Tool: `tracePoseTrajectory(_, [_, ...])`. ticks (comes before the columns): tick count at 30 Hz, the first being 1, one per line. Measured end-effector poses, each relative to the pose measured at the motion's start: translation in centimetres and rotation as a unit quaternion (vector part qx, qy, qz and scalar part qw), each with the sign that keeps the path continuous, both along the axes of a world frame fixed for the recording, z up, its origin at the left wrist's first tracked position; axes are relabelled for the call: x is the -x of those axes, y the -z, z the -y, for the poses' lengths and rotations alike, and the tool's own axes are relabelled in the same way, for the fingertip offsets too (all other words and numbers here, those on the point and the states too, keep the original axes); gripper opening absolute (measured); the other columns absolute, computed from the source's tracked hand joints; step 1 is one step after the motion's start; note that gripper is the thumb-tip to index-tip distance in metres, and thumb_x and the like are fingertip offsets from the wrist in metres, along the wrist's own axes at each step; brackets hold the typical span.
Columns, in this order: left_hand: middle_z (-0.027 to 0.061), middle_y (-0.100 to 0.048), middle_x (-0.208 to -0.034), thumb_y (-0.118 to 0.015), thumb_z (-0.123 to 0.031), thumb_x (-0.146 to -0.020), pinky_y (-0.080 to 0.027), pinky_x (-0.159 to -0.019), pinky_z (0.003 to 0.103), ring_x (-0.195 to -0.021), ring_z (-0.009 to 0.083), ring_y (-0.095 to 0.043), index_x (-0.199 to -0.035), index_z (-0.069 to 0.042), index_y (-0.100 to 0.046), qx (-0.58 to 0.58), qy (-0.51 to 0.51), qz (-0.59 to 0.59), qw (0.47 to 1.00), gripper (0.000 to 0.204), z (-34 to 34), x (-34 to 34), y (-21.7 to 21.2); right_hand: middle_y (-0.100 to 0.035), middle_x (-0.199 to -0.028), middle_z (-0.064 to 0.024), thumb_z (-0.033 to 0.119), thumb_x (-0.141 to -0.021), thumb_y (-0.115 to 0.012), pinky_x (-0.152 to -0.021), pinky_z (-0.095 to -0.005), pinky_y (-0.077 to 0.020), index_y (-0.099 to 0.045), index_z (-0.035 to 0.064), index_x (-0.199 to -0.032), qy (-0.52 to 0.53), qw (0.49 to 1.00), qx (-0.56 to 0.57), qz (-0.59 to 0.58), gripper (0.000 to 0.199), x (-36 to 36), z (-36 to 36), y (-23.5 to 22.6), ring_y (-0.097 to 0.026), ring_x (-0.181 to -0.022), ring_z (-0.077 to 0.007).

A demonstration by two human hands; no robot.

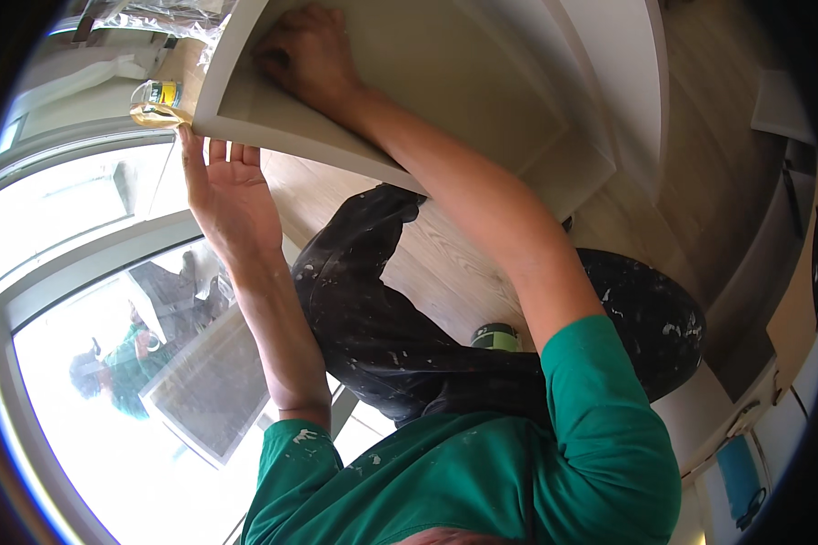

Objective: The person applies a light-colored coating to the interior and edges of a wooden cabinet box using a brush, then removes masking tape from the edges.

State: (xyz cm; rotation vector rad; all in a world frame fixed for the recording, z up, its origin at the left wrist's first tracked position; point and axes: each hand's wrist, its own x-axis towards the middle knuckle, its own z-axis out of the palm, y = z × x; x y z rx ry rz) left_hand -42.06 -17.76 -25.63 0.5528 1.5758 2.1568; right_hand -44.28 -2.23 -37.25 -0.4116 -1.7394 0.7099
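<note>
A pale grey open-fronted cabinet [304, 150] stands in front of me at the top of the view. My right hand [311, 56] reaches inside it, at the inner left side, with its fingers curled. Whatever those fingers hold, if anything, is hidden. Below the cabinet's near left corner is my left hand [238, 195], palm showing and fingers stretched out. Its fingertips meet the cabinet's edge, partly hidden by it. The thumb points up beside a loop of tan, see-through tape or film [157, 115] at the corner.
A yellow-labelled can [164, 93] stands behind the corner, near clear plastic sheeting [168, 32]. To my left, a framed glass pane [200, 391] carries reflections. A green tin [496, 337] rests on the wood floor [459, 282]. A round, paint-spotted black form [645, 313] lies right.
</note>
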Motion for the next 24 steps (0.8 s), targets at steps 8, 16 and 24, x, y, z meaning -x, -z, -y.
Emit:
tracePoseTrajectory(8, [0.0121,-0.053,-0.128,-0.061,-0.034,-0.103,-0.047,-0.105,0.037,-0.119,0.0227,-0.054,-0.135,0.000,-0.046,-0.022,0.009,0.017,1.000,0.050,0.0,-0.2,-0.2,-0.072,-0.098,-0.0078,0.026,-0.080,-0.074,-0.097,-0.0471,-0.0392,-0.077,0.0121,-0.090,0.039,0.990,-0.068,0.118,0.017,0.1,0.0,-1.3,-0.062,-0.104,-0.0281])
tracePoseTrajectory(16, [0.0127,-0.053,-0.130,-0.062,-0.036,-0.102,-0.047,-0.104,0.036,-0.120,0.0224,-0.054,-0.137,0.000,-0.045,-0.024,0.014,0.013,1.000,0.052,0.0,0.0,-0.1,-0.069,-0.103,-0.0102,0.023,-0.080,-0.076,-0.098,-0.0480,-0.0414,-0.073,0.0102,-0.101,-0.075,0.996,-0.051,-0.008,0.025,-0.8,-1.3,1.5,-0.060,-0.104,-0.0326])
tracePoseTrajectory(24, [0.0142,-0.056,-0.128,-0.057,-0.037,-0.104,-0.045,-0.105,0.036,-0.121,0.0233,-0.056,-0.138,0.000,-0.045,-0.013,0.015,0.012,1.000,0.052,0.1,-0.2,-0.1,-0.068,-0.099,-0.0083,0.026,-0.079,-0.075,-0.094,-0.0461,-0.0396,-0.075,0.0123,-0.090,0.020,0.996,-0.056,0.060,0.017,0.0,-0.2,-0.4,-0.059,-0.103,-0.0285])
